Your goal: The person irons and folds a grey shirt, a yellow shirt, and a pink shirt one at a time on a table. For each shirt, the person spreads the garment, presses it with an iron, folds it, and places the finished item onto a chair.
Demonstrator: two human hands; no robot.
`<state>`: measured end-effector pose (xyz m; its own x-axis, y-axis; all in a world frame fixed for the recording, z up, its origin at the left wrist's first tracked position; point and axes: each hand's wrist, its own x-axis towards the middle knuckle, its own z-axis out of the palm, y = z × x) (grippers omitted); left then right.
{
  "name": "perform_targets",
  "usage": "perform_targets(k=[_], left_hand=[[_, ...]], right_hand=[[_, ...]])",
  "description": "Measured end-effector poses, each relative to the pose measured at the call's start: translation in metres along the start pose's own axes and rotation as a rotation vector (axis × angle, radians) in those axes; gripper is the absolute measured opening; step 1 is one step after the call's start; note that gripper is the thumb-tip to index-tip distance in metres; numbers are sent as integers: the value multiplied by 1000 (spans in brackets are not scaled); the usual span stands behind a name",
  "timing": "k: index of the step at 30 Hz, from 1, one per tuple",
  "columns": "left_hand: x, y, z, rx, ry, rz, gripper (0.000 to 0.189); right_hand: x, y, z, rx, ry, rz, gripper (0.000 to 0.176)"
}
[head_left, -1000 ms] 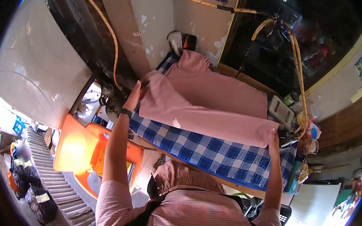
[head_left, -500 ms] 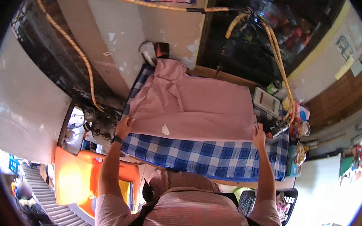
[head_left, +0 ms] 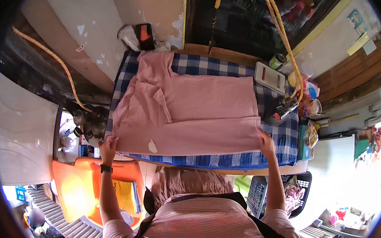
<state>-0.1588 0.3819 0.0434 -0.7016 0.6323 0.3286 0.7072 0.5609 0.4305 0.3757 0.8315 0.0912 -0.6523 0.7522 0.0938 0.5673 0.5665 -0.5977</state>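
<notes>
A pink shirt (head_left: 211, 98) lies spread over a padded table with a blue-and-white checked cover (head_left: 202, 163). My left hand (head_left: 109, 146) pinches the shirt's near left corner. At the near right corner, my right hand (head_left: 265, 141) grips the fabric at the hem. Between them the near edge runs fairly straight along the table's front. Part of the shirt is folded over at the left, and a small white patch (head_left: 152, 146) shows near the front. Just beyond my right hand rests a dark steam iron (head_left: 279, 109) with a yellowish hose.
A white tray (head_left: 269, 78) and a green can (head_left: 277, 61) stand at the far right. Left of the table are a dark metal boiler (head_left: 92, 123) and an orange chair (head_left: 77, 187) with folded cloths. A black basket (head_left: 307, 186) holds laundry below right. Hoses (head_left: 283, 34) hang overhead.
Both hands have drawn the shirt toward me and slightly left. More checked cover shows along the far side, less along the front. My view has shifted too.
</notes>
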Motion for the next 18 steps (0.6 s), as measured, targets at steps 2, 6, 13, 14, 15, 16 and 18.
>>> perform_targets(k=[2, 6, 13, 14, 15, 16, 18], left_hand=[[-6, 3, 1, 112, 14, 17, 21], [-18, -2, -1, 330, -15, -13, 24], [-18, 36, 23, 444, 83, 97, 44], [-11, 56, 16, 365, -60, 199, 52], [-7, 68, 12, 281, -197, 294, 61], [-8, 69, 16, 283, -183, 277, 61], [-8, 63, 25, 312, -149, 134, 69]], right_hand=[[-10, 8, 19, -168, 1, -71, 40], [-27, 8, 27, -299, -78, 91, 43], [-27, -34, 53, -594, 64, 67, 45], [-23, -35, 58, -619, 7, 178, 42], [-7, -48, 65, -762, 7, 281, 34], [7, -62, 75, -766, 10, 259, 34], [40, -109, 94, -708, 266, 9, 34]])
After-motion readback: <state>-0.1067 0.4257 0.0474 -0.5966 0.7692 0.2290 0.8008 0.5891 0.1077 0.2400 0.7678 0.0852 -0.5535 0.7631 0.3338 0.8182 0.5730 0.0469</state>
